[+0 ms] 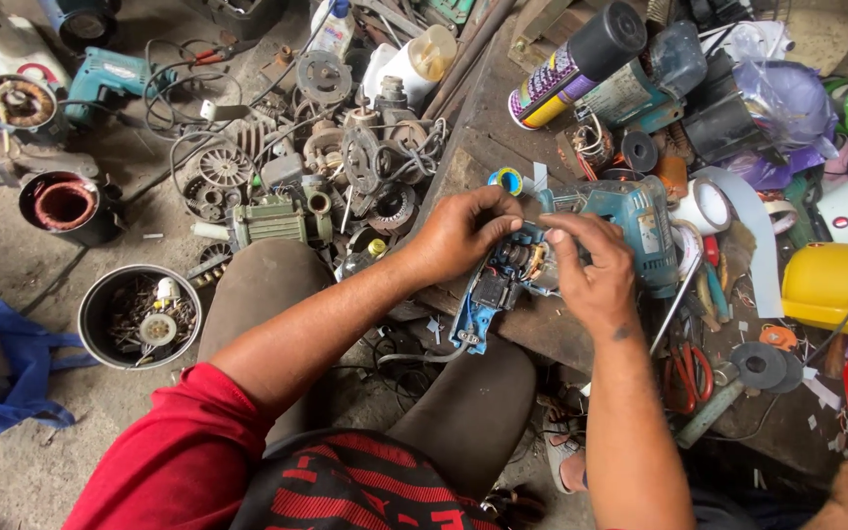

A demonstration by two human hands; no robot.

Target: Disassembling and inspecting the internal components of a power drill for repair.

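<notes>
The blue power drill (581, 245) lies on the edge of the dark wooden bench (488, 128), right in front of you, with its side cover off. You can see the motor and wires (517, 263) inside it. It looks heavy and hard on the outside, because the shell is thick plastic with metal in it. The inside looks easy to hurt, as the wires are thin and could snap or pull loose. So I think the best place to hold it is the fat blue body or the handle end, not the bare parts.

Your left hand (463, 231) rests on top of the open part, fingers curled down and pinching at something small inside. Your right hand (591, 270) wraps over the body and holds it steady, with a finger poking in at the wires. I cannot tell what tiny piece your fingers grip.

A roll of white tape (704, 204) sits just beside the drill. Red-handled pliers (684, 378) lie near your right wrist. A spray can (571, 69) lies farther back on the bench. Down on the floor there is a pile of old motor parts (345, 157) and a round tin of scraps (139, 316) by your left knee.
</notes>
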